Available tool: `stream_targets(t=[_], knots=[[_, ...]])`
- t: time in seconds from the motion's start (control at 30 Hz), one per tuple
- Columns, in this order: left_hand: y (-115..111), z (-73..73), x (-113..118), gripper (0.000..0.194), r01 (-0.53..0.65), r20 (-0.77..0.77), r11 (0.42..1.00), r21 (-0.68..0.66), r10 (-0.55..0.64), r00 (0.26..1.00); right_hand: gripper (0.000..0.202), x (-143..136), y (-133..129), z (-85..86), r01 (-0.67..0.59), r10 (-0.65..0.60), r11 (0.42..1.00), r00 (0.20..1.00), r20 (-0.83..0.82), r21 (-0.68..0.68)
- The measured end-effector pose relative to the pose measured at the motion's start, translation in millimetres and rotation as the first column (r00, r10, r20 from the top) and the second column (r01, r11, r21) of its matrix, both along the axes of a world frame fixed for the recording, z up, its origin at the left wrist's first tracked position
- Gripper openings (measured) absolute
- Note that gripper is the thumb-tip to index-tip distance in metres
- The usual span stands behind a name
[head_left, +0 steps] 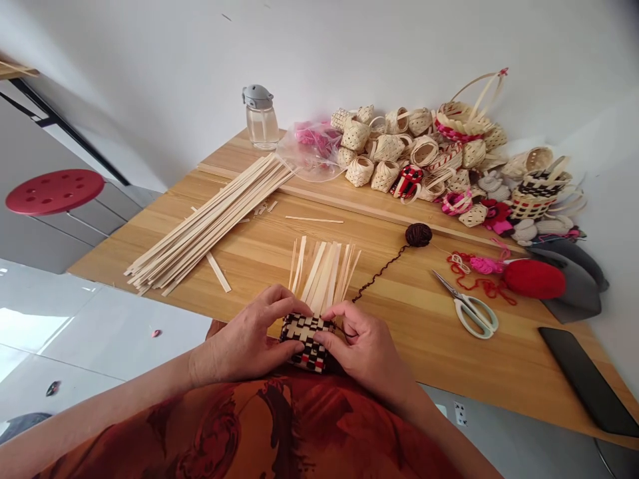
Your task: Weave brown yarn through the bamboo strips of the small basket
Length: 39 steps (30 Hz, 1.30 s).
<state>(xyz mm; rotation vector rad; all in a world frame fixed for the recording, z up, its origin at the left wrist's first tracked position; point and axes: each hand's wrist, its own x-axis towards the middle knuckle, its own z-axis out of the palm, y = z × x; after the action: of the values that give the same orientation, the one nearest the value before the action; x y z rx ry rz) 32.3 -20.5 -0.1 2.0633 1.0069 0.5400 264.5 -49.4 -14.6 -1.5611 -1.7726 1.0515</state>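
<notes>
A small woven piece (305, 334) in black, cream and red is held at the table's front edge, its loose pale strips (322, 269) fanning away from me. My left hand (254, 332) grips its left side, thumb on the front face and fingers over the top edge. On the right side, my right hand (362, 339) pinches the piece near its upper corner, thumb on the weave. Dark brown yarn (380, 273) runs from beside my right hand to a brown yarn ball (418, 235) on the table.
A bundle of wooden strips (210, 223) lies left, near a bottle (262, 120) and plastic bag (314, 150). Small woven baskets (387, 148) crowd the back. Scissors (469, 309), red yarn (534, 278) and a black phone (589, 379) lie right. A red stool (54, 191) stands left.
</notes>
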Motion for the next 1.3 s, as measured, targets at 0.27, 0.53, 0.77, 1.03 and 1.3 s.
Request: stream_targets(t=[0.27,0.53,0.77,1.03,1.3], knots=[[3.6,-21.2,10.5,0.113,-0.247,0.191,0.853,-0.460,0.367,0.911,0.022,3.4,-0.2,-9.0,-0.086,0.048,0.991,0.945,-0.324,-0.102],[3.7,-26.4,16.8,0.115,-0.085,0.305,0.816,-0.572,0.308,0.901,0.018,0.0,-0.1,-9.1,-0.162,0.043,0.969,0.851,-0.523,-0.184],[3.3,-18.7,4.8,0.075,-0.260,0.071,0.963,0.066,0.256,0.964,0.021,-0.7,2.1,-3.5,-0.155,0.147,0.987,0.976,-0.161,-0.035],[5.4,-5.0,0.2,0.016,-0.148,0.018,0.975,0.163,0.147,0.989,0.020,0.1,2.1,1.5,-0.207,0.203,0.977,0.976,-0.084,-0.042],[28.5,8.1,-1.4,0.053,-0.316,-0.060,0.918,-0.238,0.311,0.948,0.025,-0.7,3.4,6.0,-0.243,0.244,0.970,0.967,-0.078,0.022]])
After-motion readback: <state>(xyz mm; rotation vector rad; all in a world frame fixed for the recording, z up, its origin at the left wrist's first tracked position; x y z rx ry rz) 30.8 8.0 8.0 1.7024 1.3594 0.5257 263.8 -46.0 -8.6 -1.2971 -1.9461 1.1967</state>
